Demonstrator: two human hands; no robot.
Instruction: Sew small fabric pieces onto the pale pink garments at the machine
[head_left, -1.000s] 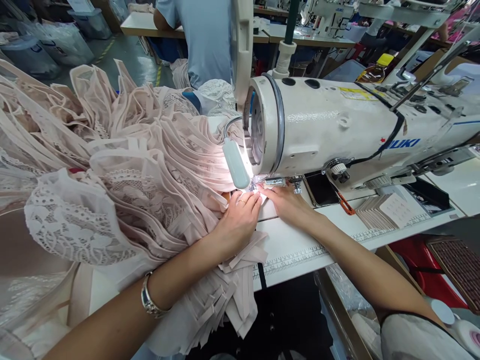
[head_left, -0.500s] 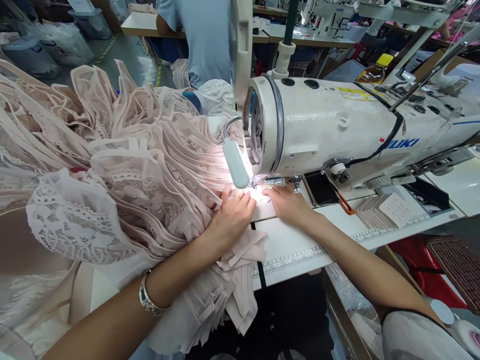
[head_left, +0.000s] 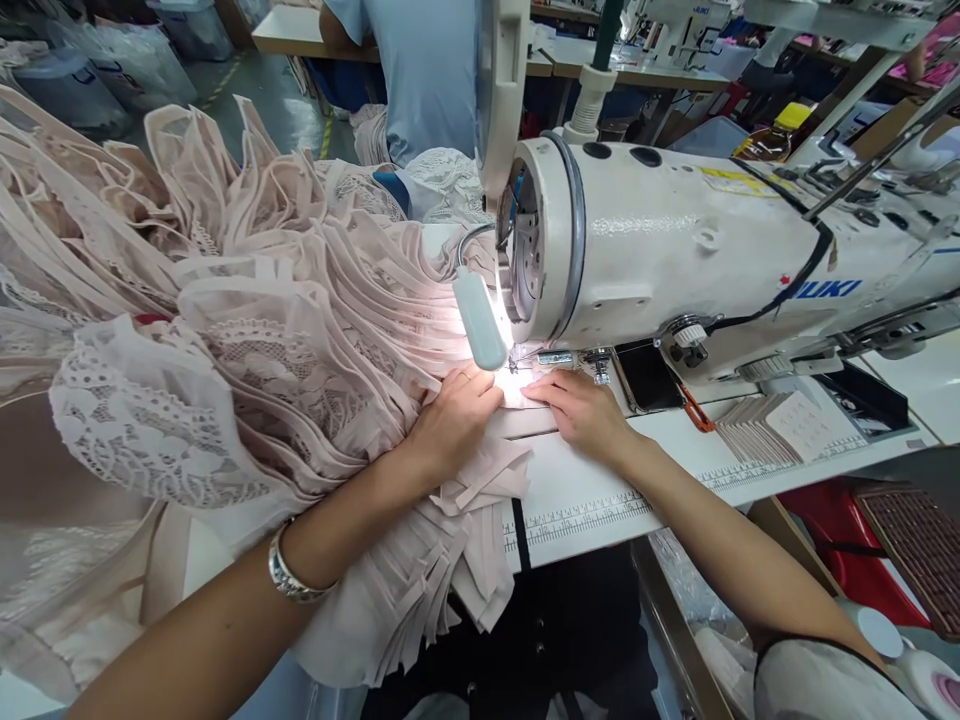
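My left hand [head_left: 457,420] is closed on the edge of a pale pink bra piece, left of the needle, under the small lamp [head_left: 480,318]. My right hand [head_left: 583,408] pinches the pale pink fabric [head_left: 514,393] just right of the needle, its fingers pointing left. Bright glare and my fingers hide much of that fabric. Above both hands stands the white sewing machine [head_left: 637,235]. A large heap of pale pink lace bras [head_left: 300,370] lies against my left forearm, and its strips hang over the table's front edge.
Right of my hands lie a black phone [head_left: 649,378], orange-handled snips [head_left: 696,410] and a fanned stack of pale pieces [head_left: 780,425]. A ruler strip [head_left: 592,515] runs along the table edge. Across from me sits a person in a blue shirt [head_left: 424,80].
The view has shifted slightly, so the machine sits further right in the picture. My left hand has drawn a little left of the needle; my right hand stays close beside it.
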